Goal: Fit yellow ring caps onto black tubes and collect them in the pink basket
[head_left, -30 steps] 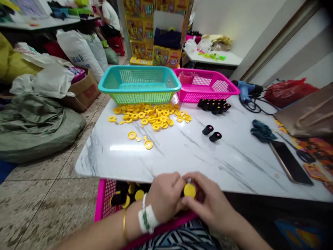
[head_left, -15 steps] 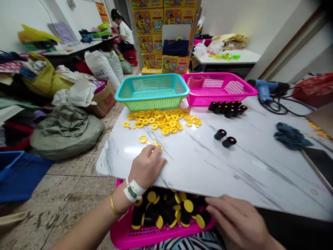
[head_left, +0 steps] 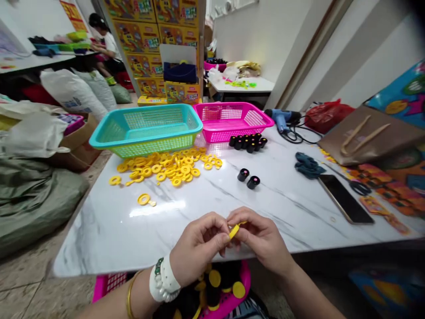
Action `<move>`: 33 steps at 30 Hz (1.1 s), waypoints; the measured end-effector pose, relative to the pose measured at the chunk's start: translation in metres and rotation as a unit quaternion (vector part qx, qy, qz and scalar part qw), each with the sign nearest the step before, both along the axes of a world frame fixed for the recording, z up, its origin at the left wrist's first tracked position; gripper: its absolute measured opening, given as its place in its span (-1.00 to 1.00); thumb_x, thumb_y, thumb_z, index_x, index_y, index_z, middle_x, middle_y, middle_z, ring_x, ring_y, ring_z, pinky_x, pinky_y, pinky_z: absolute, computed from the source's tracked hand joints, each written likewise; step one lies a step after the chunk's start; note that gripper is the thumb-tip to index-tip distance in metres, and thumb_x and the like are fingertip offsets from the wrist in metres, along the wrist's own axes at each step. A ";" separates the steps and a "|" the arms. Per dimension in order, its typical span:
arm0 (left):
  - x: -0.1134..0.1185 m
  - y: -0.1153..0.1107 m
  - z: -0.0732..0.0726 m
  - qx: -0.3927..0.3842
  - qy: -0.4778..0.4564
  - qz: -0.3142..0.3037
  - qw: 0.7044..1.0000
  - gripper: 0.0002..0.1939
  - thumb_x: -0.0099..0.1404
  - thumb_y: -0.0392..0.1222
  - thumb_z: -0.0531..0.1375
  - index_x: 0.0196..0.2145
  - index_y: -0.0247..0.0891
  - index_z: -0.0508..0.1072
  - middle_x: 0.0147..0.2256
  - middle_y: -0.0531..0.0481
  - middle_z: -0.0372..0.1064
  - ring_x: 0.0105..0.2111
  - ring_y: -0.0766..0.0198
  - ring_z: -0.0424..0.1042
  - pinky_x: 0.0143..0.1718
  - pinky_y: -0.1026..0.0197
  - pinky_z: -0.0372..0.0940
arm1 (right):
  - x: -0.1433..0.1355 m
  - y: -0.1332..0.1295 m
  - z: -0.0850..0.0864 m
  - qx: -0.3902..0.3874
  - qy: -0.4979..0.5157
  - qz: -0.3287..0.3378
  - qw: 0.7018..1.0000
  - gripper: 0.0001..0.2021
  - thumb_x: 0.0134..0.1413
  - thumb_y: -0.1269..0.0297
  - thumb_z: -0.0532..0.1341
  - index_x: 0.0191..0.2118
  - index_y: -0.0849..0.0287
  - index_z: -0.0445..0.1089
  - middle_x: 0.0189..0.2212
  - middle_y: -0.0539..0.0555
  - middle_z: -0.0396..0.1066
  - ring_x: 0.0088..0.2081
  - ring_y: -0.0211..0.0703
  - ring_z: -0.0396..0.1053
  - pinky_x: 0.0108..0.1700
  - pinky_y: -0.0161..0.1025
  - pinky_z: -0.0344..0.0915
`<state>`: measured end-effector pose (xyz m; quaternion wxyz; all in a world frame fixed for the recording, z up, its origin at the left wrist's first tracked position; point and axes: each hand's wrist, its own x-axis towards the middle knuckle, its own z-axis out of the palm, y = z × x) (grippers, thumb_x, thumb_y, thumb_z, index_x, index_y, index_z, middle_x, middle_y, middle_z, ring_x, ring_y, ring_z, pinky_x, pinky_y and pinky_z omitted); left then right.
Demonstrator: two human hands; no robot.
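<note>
Over the table's front edge, my left hand point(head_left: 201, 241) and my right hand point(head_left: 265, 239) meet, both closed in a pinch on one yellow plastic ring point(head_left: 234, 231) with a thin tab. The ring is seen edge-on and the fingers cover part of it. A single yellow ring with a tab point(head_left: 144, 199) lies on the table to the left. Beyond it spreads a pile of yellow rings point(head_left: 169, 167). Two black cylinders with pink dots point(head_left: 253, 182) stand right of the pile. Below my hands, a pink basket point(head_left: 245, 277) holds black cylinders with yellow caps point(head_left: 214, 278).
A turquoise basket point(head_left: 146, 144) and another pink basket point(head_left: 237, 133) stand at the back, near a group of black cylinders point(head_left: 251, 147). To the right are a blue heat gun point(head_left: 282, 119), a dark cloth point(head_left: 308, 165), a phone point(head_left: 345, 199) and scissors point(head_left: 358, 187). A person sits far left.
My left hand has picked a yellow ring off the table and brought it right, to the front edge. My right hand has risen from beside the lower basket to grip it too. The view turned right.
</note>
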<state>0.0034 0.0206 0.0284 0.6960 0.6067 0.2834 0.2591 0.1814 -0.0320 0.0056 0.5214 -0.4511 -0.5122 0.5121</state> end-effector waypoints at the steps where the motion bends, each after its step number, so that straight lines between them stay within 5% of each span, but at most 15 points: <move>1: 0.008 0.006 0.000 -0.002 0.020 0.013 1.000 -0.79 0.33 -0.07 0.13 -0.29 -0.30 0.35 -0.43 0.02 0.31 -0.46 0.34 0.31 -0.44 0.28 0.28 | 0.008 0.001 -0.002 -0.017 0.029 -0.031 0.999 -0.94 0.19 0.27 0.26 -0.23 0.09 0.46 -0.31 0.01 0.43 -0.48 -0.30 0.40 -0.46 -0.34 0.38; 3: 0.025 0.021 -0.004 0.051 0.086 0.055 0.994 -0.79 0.30 -0.08 0.16 -0.25 -0.30 0.39 -0.46 0.04 0.33 -0.48 0.33 0.31 -0.44 0.28 0.25 | 0.033 0.008 -0.006 -0.028 0.045 -0.119 0.992 -0.95 0.17 0.26 0.28 -0.26 0.09 0.45 -0.33 -0.01 0.45 -0.44 -0.32 0.41 -0.35 -0.35 0.39; 6: 0.052 0.047 -0.016 0.169 0.172 0.087 0.966 -0.80 0.21 -0.16 0.24 -0.22 -0.30 0.43 -0.41 0.02 0.38 -0.45 0.31 0.34 -0.37 0.24 0.27 | 0.081 0.030 -0.008 -0.017 0.062 -0.245 0.967 -0.91 0.10 0.25 0.33 -0.28 0.11 0.46 -0.05 0.05 0.45 -0.08 -0.20 0.41 0.05 -0.27 0.30; 10: 0.085 0.072 -0.028 0.269 0.251 0.071 0.927 -0.62 0.12 -0.17 0.33 -0.11 -0.32 0.42 -0.30 -0.02 0.42 -0.43 0.29 0.37 -0.30 0.19 0.31 | 0.114 0.057 -0.009 -0.092 0.131 -0.204 0.966 -0.81 -0.07 0.21 0.43 -0.39 0.14 0.44 -0.14 0.09 0.50 -0.06 -0.07 0.43 0.14 -0.07 0.27; 15: 0.094 0.076 -0.031 0.345 0.282 0.051 0.893 -0.66 0.14 -0.16 0.32 -0.12 -0.30 0.46 -0.36 0.00 0.40 -0.36 0.22 0.37 -0.26 0.19 0.28 | 0.087 0.047 -0.014 -0.145 0.104 -0.114 0.977 -0.77 -0.02 0.13 0.39 -0.33 0.14 0.44 -0.27 0.03 0.52 -0.20 -0.18 0.46 0.06 -0.18 0.31; 21: 0.058 0.054 -0.030 0.380 0.270 -0.010 0.885 -0.73 0.15 -0.18 0.29 -0.17 -0.27 0.50 -0.42 0.03 0.36 -0.42 0.27 0.33 -0.37 0.25 0.19 | 0.068 0.029 -0.008 -0.158 -0.011 -0.068 0.985 -0.73 0.06 0.10 0.34 -0.24 0.21 0.45 -0.55 -0.05 0.40 -0.55 -0.35 0.30 -0.47 -0.38 0.26; 24: 0.048 0.046 -0.032 0.386 0.257 -0.014 0.886 -0.75 0.23 -0.12 0.24 -0.15 -0.25 0.51 -0.42 0.02 0.38 -0.43 0.29 0.33 -0.39 0.26 0.18 | 0.063 0.032 -0.002 -0.190 -0.019 -0.029 0.981 -0.69 -0.03 0.16 0.40 -0.21 0.24 0.44 -0.58 -0.05 0.40 -0.60 -0.36 0.28 -0.55 -0.40 0.22; 33: 0.049 0.045 -0.031 0.372 0.258 -0.022 0.891 -0.84 0.23 -0.10 0.26 -0.29 -0.23 0.53 -0.50 0.05 0.40 -0.49 0.32 0.32 -0.46 0.29 0.10 | 0.045 0.038 0.006 -0.164 -0.085 -0.082 0.979 -0.69 -0.07 0.09 0.41 -0.42 0.22 0.38 -0.59 -0.02 0.43 -0.65 -0.35 0.30 -0.59 -0.37 0.25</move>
